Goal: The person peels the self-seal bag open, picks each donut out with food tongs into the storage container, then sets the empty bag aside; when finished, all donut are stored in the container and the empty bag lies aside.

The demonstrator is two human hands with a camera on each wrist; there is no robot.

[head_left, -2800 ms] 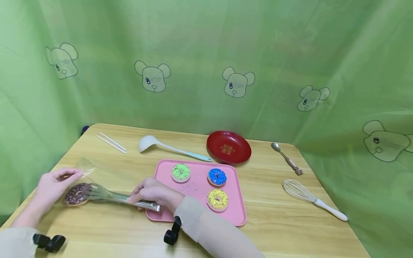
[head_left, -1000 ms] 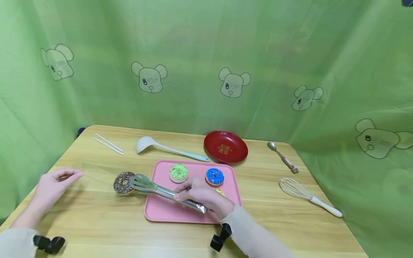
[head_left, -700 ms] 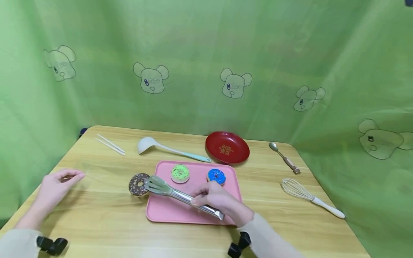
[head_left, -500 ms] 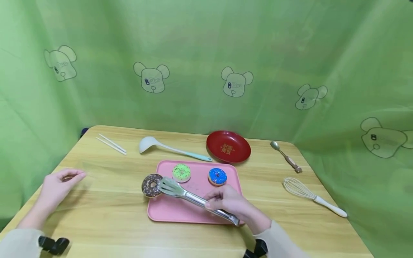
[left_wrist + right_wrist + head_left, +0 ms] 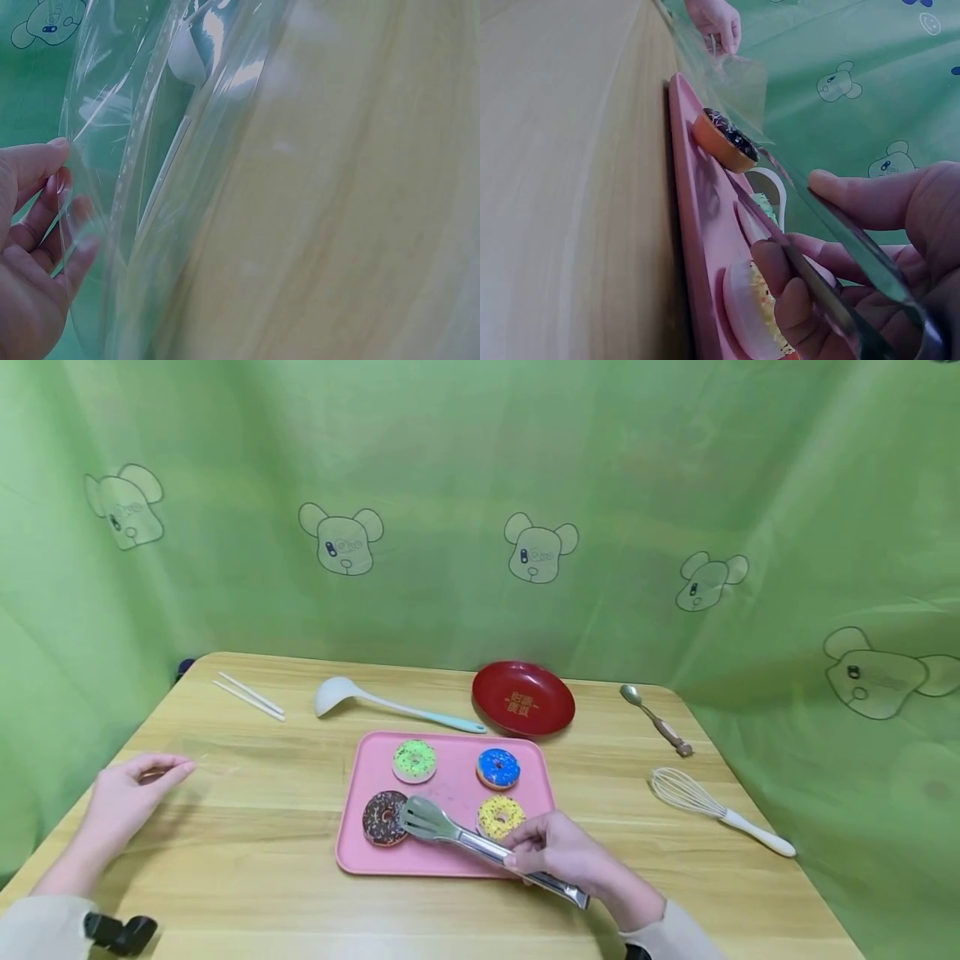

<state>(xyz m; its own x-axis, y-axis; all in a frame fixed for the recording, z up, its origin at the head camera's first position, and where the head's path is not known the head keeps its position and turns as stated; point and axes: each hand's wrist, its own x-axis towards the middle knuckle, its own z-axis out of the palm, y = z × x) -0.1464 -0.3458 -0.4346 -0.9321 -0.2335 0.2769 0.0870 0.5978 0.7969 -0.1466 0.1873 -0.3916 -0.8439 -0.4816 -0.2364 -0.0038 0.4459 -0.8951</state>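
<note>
My right hand (image 5: 558, 852) grips metal tongs (image 5: 483, 846) with pale green slotted tips. At those tips is a chocolate-topped doughnut (image 5: 385, 818), over the front left of the pink tray (image 5: 435, 862). In the right wrist view the doughnut (image 5: 724, 141) is at the tray's far end, tilted; I cannot tell whether the tongs still pinch it. A green doughnut (image 5: 415, 761), a blue doughnut (image 5: 498, 768) and a yellow doughnut (image 5: 500, 817) sit on the tray. My left hand (image 5: 135, 797) pinches the edge of a clear plastic bag (image 5: 157, 165), barely visible from the head.
Behind the tray lie a white ladle (image 5: 397, 703) and a red plate (image 5: 523, 699). White chopsticks (image 5: 249, 696) are at the back left. On the right are a spoon (image 5: 656, 720) and a whisk (image 5: 720, 811). A green curtain (image 5: 442, 452) encloses the wooden table (image 5: 262, 893).
The tongs carried the chocolate doughnut from beside my left hand, out of the clear bag, rightwards to the tray's front left. My left hand stayed in place with the bag.
</note>
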